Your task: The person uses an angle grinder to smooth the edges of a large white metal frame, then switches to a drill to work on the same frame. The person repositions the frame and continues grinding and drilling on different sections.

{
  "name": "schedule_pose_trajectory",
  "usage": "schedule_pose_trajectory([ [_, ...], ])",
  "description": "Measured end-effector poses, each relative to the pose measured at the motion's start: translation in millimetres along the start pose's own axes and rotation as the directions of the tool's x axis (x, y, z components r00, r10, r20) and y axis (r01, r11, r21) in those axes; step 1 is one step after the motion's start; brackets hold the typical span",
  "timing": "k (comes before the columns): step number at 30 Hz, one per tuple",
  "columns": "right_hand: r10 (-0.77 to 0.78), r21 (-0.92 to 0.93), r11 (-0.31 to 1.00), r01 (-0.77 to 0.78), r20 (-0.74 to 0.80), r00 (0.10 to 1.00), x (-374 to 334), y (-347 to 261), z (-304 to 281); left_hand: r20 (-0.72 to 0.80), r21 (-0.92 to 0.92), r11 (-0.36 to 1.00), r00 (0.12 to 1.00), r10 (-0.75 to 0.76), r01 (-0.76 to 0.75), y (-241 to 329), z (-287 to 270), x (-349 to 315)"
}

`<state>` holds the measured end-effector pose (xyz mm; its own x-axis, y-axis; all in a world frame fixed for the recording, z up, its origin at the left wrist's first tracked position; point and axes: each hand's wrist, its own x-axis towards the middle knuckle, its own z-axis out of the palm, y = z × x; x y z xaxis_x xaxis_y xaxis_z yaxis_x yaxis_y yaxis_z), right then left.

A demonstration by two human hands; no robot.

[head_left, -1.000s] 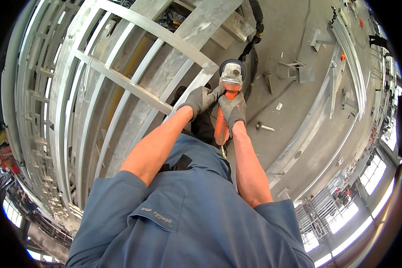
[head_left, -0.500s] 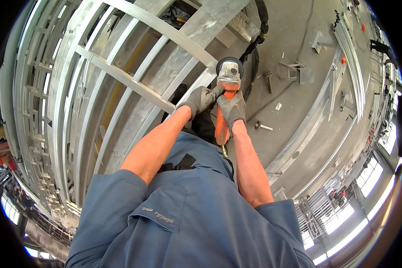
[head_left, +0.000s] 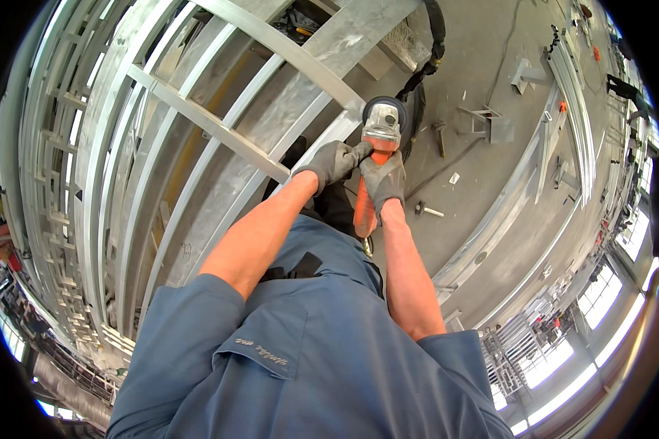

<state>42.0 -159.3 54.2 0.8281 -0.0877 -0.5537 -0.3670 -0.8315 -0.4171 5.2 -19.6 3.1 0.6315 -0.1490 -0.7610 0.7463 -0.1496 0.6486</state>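
Observation:
In the middle of the view is an orange angle grinder (head_left: 381, 140) with a silver head and a dark round disc at its far end. My right hand (head_left: 385, 180), in a grey glove, is wrapped around the grinder's body. My left hand (head_left: 334, 162), gloved as well, is closed against the grinder's left side just behind the head; whether a side handle lies inside it is hidden. The disc sits right beside the corner of a bare metal frame (head_left: 293, 57); I cannot tell whether they touch. A hose fitting (head_left: 368, 247) shows at the grinder's rear end.
Long metal bars and plates fill the left side. On the floor to my right lie a hammer (head_left: 428, 210), another hammer-like tool (head_left: 439, 137) and a metal bracket (head_left: 490, 126). A black sleeved hose (head_left: 436, 44) runs past the disc. Long profiles (head_left: 575, 117) lie farther right.
The whole view has shifted slightly, so the grinder and both hands appear a little lower and farther right. My grip on the grinder looks the same.

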Motion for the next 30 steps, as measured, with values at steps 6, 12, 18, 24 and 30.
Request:
schedule_pose_trajectory([
  [6,0.052,-0.026,0.998,-0.052,0.006,0.999,-3,-8,-2,0.041,0.007,0.999,0.998,-0.043,0.042,6,-5,-2],
  [12,-0.012,0.006,1.0,0.013,-0.036,0.999,-2,-1,0,-0.02,-0.03,0.999,1.0,-0.015,0.015,-1,2,3],
  [18,0.003,-0.001,1.0,-0.003,-0.01,1.0,1,-4,-2,-0.021,-0.059,0.998,1.0,0.007,-0.009,-4,2,5],
  [24,-0.004,0.005,1.0,0.004,-0.012,1.0,-2,-7,0,0.063,-0.085,0.993,0.995,-0.076,0.081,1,-5,1],
  [30,-0.032,0.043,0.999,0.031,0.028,0.999,5,3,4,0.064,-0.104,0.992,0.996,-0.061,0.067,0,-6,-3],
])
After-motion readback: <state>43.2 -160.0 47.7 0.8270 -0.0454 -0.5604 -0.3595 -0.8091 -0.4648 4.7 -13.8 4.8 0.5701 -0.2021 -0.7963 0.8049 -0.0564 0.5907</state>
